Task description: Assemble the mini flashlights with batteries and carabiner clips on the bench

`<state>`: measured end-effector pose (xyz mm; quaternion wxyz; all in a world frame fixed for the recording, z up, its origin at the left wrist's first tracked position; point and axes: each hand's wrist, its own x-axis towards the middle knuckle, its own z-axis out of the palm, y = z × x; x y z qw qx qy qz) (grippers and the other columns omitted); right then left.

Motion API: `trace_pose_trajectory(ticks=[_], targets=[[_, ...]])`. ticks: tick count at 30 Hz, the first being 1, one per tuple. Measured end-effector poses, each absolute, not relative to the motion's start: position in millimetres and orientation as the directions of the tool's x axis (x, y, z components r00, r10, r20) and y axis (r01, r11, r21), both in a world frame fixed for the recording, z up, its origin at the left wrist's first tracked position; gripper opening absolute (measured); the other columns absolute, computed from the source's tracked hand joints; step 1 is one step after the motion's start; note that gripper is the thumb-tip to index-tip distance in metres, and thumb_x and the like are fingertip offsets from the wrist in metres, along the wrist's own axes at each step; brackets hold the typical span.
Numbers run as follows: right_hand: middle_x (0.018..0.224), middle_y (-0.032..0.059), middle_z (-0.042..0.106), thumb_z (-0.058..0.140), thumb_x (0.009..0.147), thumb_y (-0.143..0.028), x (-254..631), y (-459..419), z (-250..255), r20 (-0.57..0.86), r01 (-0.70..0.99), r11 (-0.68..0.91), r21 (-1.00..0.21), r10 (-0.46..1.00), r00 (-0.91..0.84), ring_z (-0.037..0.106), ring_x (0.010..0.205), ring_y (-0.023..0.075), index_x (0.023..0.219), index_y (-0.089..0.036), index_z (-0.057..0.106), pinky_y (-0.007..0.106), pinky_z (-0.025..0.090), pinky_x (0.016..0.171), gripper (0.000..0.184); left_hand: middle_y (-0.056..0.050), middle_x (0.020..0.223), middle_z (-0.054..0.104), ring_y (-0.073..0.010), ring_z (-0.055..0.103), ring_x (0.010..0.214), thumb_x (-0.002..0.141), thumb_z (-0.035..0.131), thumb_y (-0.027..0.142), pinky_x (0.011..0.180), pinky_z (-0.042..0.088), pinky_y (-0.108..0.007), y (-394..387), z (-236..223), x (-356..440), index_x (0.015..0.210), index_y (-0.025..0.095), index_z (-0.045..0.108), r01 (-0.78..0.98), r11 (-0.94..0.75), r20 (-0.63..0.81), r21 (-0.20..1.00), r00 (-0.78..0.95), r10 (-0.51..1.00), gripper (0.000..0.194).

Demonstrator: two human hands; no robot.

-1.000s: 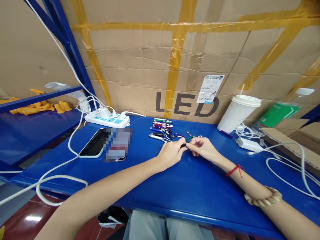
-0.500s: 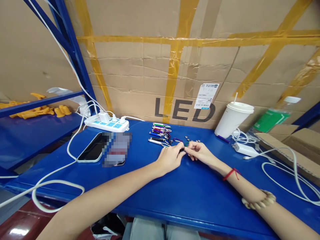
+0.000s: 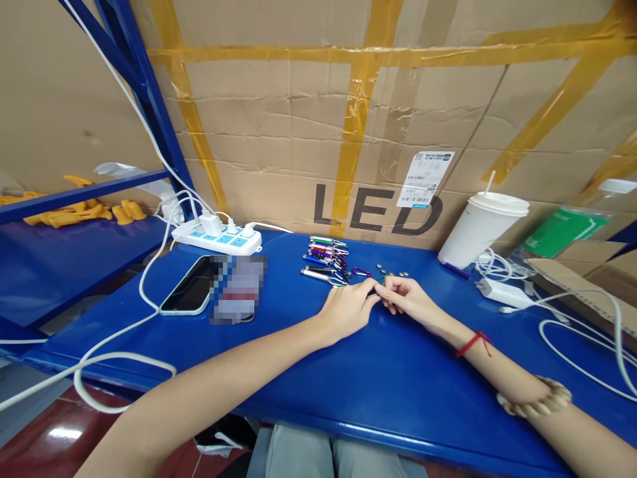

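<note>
My left hand (image 3: 351, 309) and my right hand (image 3: 404, 295) meet over the middle of the blue table, fingertips pinched together. A small dark piece shows between them, mostly covered by the fingers, so I cannot make out its kind. Just behind the hands lie a purple carabiner clip (image 3: 361, 272) and a bit of a green one (image 3: 383, 277). Several small round button cells (image 3: 398, 274) are scattered beyond my right hand. To the left, a row of small pen-like flashlights with carabiner clips (image 3: 323, 259) lies side by side in several colours.
On the left are a white power strip (image 3: 219, 238), a phone (image 3: 188, 287) and a blurred-out flat object (image 3: 239, 289). A white lidded cup (image 3: 482, 226), a white charger (image 3: 502, 293), cables and an open carton (image 3: 587, 285) occupy the right. Behind stands a large taped cardboard box (image 3: 279, 146).
The view has shifted slightly, so most things sit a little farther right and higher. Both hands stay together in a pinch, with the fingers closing more over the small dark piece.
</note>
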<state>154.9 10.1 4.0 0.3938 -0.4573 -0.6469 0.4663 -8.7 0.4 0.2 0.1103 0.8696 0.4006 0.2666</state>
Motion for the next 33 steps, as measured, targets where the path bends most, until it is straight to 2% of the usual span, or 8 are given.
trace_pose_trajectory(ticks=[10, 17, 21, 23, 26, 33], targets=[[0.046, -0.0065, 0.047, 0.075, 0.055, -0.046, 154, 9, 3, 0.115, 0.227, 0.153, -0.962, 0.978, -0.174, 0.04, 0.034, 0.0041, 0.06, -0.017, 0.049, 0.018, 0.026, 0.033, 0.04, -0.001, 0.092, 0.067, -0.02, 0.064, 0.084, 0.092, 0.032, 0.032, 0.065, 0.048, -0.028, 0, 3, -7, 0.102, 0.024, 0.05, 0.683, -0.609, 0.346, 0.405, 0.502, 0.793, 0.022], [0.065, -0.0017, 0.057, 0.069, 0.066, -0.045, 157, 8, 1, 0.224, 0.232, 0.254, -0.939, 0.964, -0.146, 0.047, 0.038, 0.0057, 0.086, -0.018, 0.058, 0.019, 0.033, 0.034, 0.036, 0.001, 0.099, 0.067, -0.0176, 0.064, 0.086, 0.093, 0.031, 0.033, 0.068, 0.047, -0.025, -1, 3, -6, 0.106, 0.025, 0.05, 0.692, -0.564, 0.341, 0.451, 0.451, 0.825, 0.024], [0.054, -0.0019, 0.053, 0.07, 0.063, -0.046, 159, 8, 2, 0.219, 0.23, 0.253, -0.94, 0.962, -0.165, 0.046, 0.037, 0.0069, 0.07, -0.017, 0.059, 0.02, 0.033, 0.033, 0.032, 0.001, 0.1, 0.066, -0.0166, 0.064, 0.086, 0.093, 0.03, 0.033, 0.069, 0.046, -0.024, 0, 3, -5, 0.105, 0.025, 0.051, 0.693, -0.57, 0.34, 0.441, 0.46, 0.821, 0.026], [0.061, 0.0006, 0.057, 0.071, 0.061, -0.047, 159, 8, 4, 0.235, 0.208, 0.27, -0.94, 0.955, -0.179, 0.046, 0.038, 0.0065, 0.063, -0.016, 0.058, 0.02, 0.033, 0.032, 0.034, 0.002, 0.102, 0.066, -0.0163, 0.063, 0.086, 0.093, 0.03, 0.033, 0.07, 0.047, -0.025, 1, 2, -5, 0.106, 0.026, 0.051, 0.682, -0.585, 0.351, 0.439, 0.469, 0.811, 0.026], [0.075, 0.0039, 0.059, 0.071, 0.061, -0.049, 160, 7, 7, 0.256, 0.195, 0.295, -0.935, 0.945, -0.203, 0.048, 0.039, 0.0058, 0.065, -0.016, 0.06, 0.02, 0.035, 0.031, 0.035, 0.001, 0.103, 0.065, -0.0164, 0.061, 0.088, 0.093, 0.032, 0.031, 0.075, 0.046, -0.027, 3, 0, -4, 0.108, 0.025, 0.051, 0.668, -0.596, 0.367, 0.446, 0.471, 0.802, 0.025], [0.074, 0.0028, 0.058, 0.071, 0.062, -0.044, 163, 10, 4, 0.269, 0.192, 0.311, -0.931, 0.938, -0.217, 0.048, 0.039, 0.005, 0.066, -0.015, 0.06, 0.02, 0.036, 0.032, 0.031, -0.005, 0.103, 0.062, -0.0182, 0.057, 0.094, 0.092, 0.035, 0.027, 0.083, 0.044, -0.03, 10, -5, -3, 0.104, 0.019, 0.051, 0.617, -0.631, 0.393, 0.47, 0.494, 0.776, 0.021]])
